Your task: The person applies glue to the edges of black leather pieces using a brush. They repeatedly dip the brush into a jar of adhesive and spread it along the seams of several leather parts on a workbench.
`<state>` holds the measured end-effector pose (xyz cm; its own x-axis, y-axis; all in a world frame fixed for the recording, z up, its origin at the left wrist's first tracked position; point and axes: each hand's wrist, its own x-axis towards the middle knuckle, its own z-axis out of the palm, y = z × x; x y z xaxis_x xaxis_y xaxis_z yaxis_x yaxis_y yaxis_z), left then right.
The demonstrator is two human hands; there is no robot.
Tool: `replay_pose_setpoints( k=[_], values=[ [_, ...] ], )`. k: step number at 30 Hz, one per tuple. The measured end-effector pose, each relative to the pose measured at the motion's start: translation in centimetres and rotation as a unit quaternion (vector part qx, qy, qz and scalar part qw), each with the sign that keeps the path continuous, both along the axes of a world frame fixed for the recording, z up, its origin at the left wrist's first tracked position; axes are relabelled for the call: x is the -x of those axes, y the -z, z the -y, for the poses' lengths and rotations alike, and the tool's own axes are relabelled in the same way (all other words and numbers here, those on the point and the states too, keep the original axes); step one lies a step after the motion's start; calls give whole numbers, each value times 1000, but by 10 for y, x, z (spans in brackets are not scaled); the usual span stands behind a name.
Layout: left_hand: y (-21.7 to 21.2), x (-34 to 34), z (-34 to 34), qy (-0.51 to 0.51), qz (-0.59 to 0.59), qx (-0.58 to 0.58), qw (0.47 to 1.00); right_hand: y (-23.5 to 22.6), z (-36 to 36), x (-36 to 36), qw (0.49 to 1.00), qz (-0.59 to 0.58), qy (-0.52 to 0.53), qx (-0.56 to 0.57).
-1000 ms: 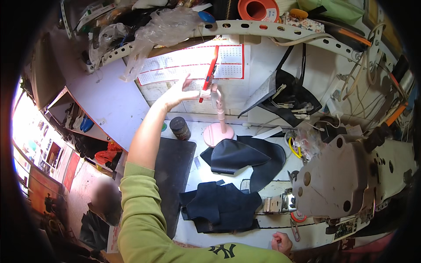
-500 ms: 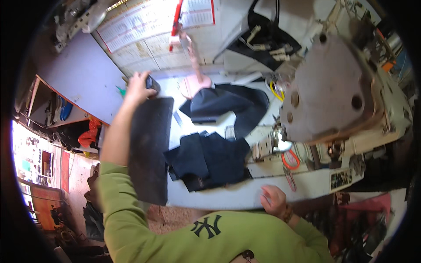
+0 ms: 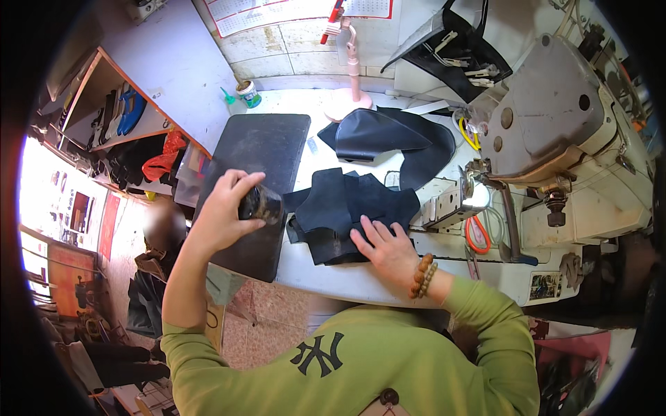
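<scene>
My left hand (image 3: 225,215) grips a small dark jar (image 3: 265,206) with a see-through wall, thumb on one side and fingers on the other. It hangs tilted over the right part of a black board (image 3: 260,149). My right hand (image 3: 390,253) lies with spread fingers on the near right part of a stack of black cut pieces (image 3: 329,201), leather-like or fabric. Behind that stack rests a larger black folded piece (image 3: 381,135) with a smooth sheen. What the jar contains cannot be made out.
A sewing machine (image 3: 541,125) fills the right side, with orange-handled scissors (image 3: 477,234) near it. At the back stand a pink stand (image 3: 354,69) and a white-and-green tub (image 3: 248,94). Shelves (image 3: 149,119) border the left; beyond them is another person (image 3: 161,260).
My left hand has brought the jar from the back left toward me, over the black board. My right hand has moved from the front edge onto the black pieces. The view has shifted.
</scene>
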<state>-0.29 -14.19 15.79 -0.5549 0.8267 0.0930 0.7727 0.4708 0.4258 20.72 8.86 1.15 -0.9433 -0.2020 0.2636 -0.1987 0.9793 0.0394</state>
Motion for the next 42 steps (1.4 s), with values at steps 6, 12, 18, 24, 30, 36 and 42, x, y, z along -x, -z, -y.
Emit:
replay_pose_setpoints(
  k=[6, 12, 18, 24, 30, 36, 42],
  values=[
    [29, 11, 28, -63, -26, 13, 998, -8, -17, 35, 994, -105, 0, 29],
    [57, 46, 42, -104, -30, -6, 994, -48, -36, 76, 959, -207, 96, 171],
    [63, 66, 46, -107, -25, -7, 994, -69, -38, 88, 945, -208, 122, 220],
    [84, 7, 19, -107, -157, -69, 979, -57, -54, 88, 924, -215, 119, 293],
    [170, -46, -84, -149, 140, -154, 967, -37, -61, 82, 882, -256, 107, 381],
    [179, -50, -134, -233, 439, -390, 775, -23, -62, 80, 782, -309, 227, 491],
    [148, -27, -111, -69, 850, -336, 398, -3, -71, 102, 626, -272, 299, 667]
  ],
)
